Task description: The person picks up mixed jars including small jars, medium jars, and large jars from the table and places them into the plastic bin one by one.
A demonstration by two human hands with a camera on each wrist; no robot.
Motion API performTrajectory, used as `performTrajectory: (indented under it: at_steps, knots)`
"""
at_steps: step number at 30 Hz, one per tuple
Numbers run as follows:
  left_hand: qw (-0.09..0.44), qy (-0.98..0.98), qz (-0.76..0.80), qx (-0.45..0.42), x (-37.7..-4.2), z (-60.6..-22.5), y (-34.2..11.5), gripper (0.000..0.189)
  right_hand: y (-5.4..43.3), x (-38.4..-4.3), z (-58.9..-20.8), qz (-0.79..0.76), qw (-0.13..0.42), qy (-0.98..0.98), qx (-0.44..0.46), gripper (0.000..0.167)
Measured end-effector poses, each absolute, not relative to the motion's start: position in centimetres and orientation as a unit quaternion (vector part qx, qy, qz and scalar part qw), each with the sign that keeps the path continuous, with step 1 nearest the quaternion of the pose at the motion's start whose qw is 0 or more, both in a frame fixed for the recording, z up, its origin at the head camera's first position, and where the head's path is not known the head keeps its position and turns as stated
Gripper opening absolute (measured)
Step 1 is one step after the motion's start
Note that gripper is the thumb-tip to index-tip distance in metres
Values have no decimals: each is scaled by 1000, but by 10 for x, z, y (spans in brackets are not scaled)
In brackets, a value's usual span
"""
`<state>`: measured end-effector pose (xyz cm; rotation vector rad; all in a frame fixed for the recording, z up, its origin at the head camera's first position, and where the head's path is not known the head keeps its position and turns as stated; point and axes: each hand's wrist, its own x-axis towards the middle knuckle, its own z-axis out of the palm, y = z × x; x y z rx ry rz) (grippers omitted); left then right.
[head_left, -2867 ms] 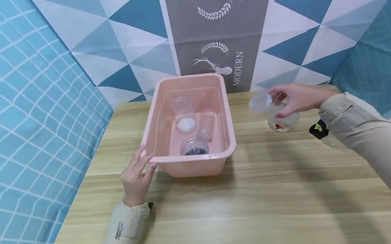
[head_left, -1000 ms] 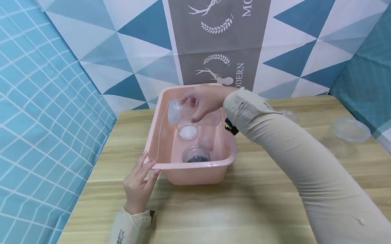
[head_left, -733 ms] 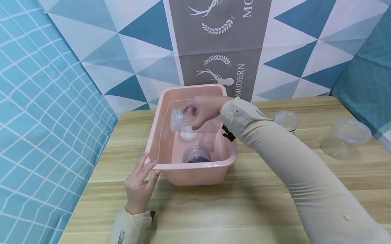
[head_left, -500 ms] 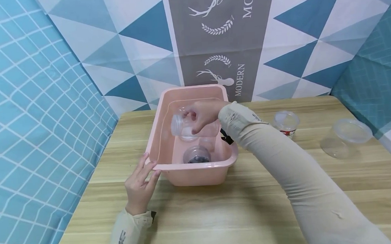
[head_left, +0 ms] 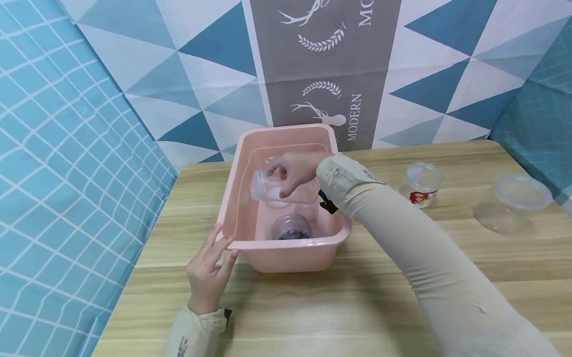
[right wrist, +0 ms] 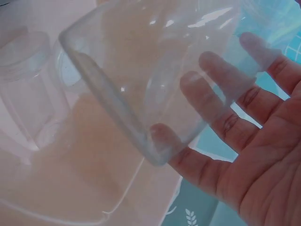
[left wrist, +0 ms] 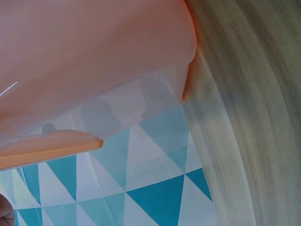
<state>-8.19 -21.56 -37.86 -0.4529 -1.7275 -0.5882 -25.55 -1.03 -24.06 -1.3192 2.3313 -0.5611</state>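
Note:
In the head view my right hand (head_left: 295, 172) is inside the pink basin (head_left: 290, 244), holding a clear plastic jar (head_left: 259, 185) on its side, threaded mouth to the left. The right wrist view shows the fingers spread along the jar's transparent wall (right wrist: 141, 70). At the basin's near left corner, my left hand (head_left: 208, 273) grips the rim with fingertips and thumb. Low in the basin sits a clear round container (head_left: 291, 227) with something dark in it. Another clear jar (right wrist: 33, 84) lies beyond the held one in the right wrist view.
Right of the basin, on the wooden table (head_left: 295, 331), stand a small clear jar with a red label (head_left: 421, 184) and a wider clear jar with a pale rim (head_left: 513, 203). A patterned cloth (head_left: 327, 50) hangs right behind the basin.
My right hand has carried the jar left from the table's right side to over the basin, then lowered it inside. My left hand stays at the basin's corner.

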Motion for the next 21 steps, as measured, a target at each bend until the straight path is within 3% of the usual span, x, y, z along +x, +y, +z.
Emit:
performTrajectory:
  at_steps: [7, 21]
  knots:
    - [589, -741, -258, -195, -80, -382, -215, 47, -11, -257, -249, -218, 223, 826, -468, 59]
    - [595, -739, -249, -193, -83, -381, -216, 45, 8, -264, -224, -190, 233, 838, -455, 63]
